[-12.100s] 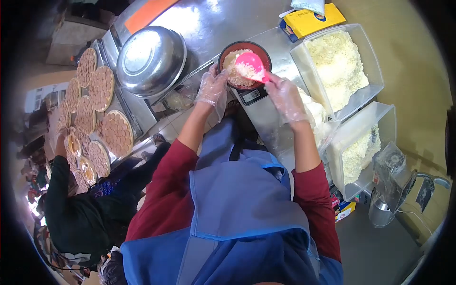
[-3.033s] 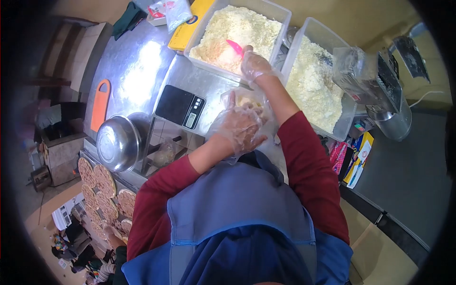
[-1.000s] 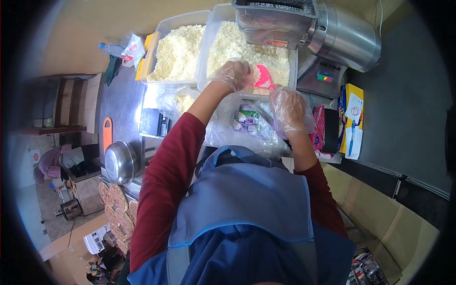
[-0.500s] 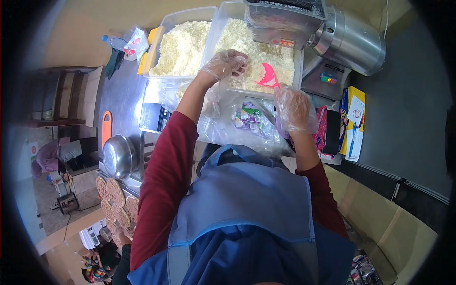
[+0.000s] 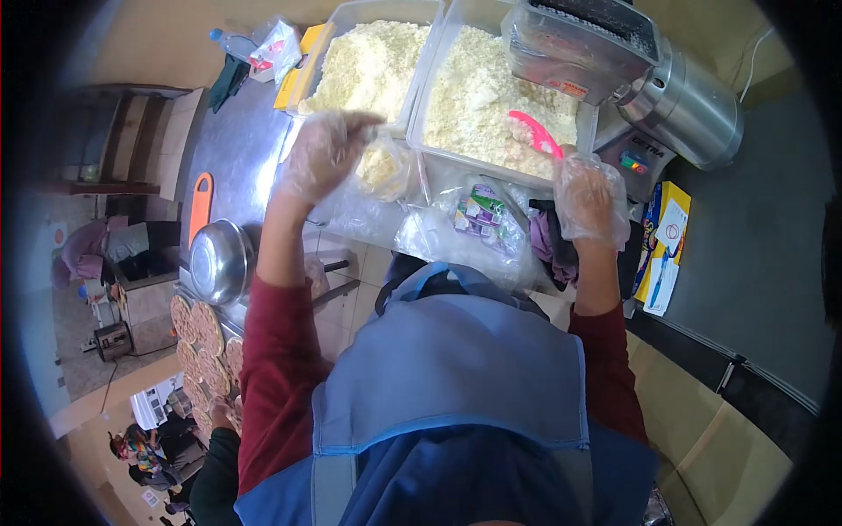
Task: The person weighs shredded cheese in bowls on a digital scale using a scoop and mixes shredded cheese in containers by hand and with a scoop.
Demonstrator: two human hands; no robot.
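Observation:
My right hand [image 5: 589,200], in a clear plastic glove, grips the handle of a pink scoop [image 5: 545,136]. The scoop's head lies in pale shredded cheese [image 5: 478,92], with some shreds on it. My left hand [image 5: 324,158], gloved the same way, is at the near edge of the left tub [image 5: 410,123]. Its fingers stretch to the right and hold nothing visible. Just beside it, a clear plastic bag [image 5: 383,167] with some of the pale shreds inside rests in front of the tubs. More shreds [image 5: 373,66] heap in the left tub.
A grating machine [image 5: 680,105] stands at the right tub. Clear plastic packaging [image 5: 482,210] lies in front. At left are a metal bowl [image 5: 219,263], an orange-handled tool [image 5: 202,206] and flat round bases [image 5: 203,351], with another person's hand [image 5: 224,412] there.
My left hand has moved left, from over the right tub to the left tub's near edge. The scoop has turned in the shreds, my right hand still on it. The view has shifted slightly.

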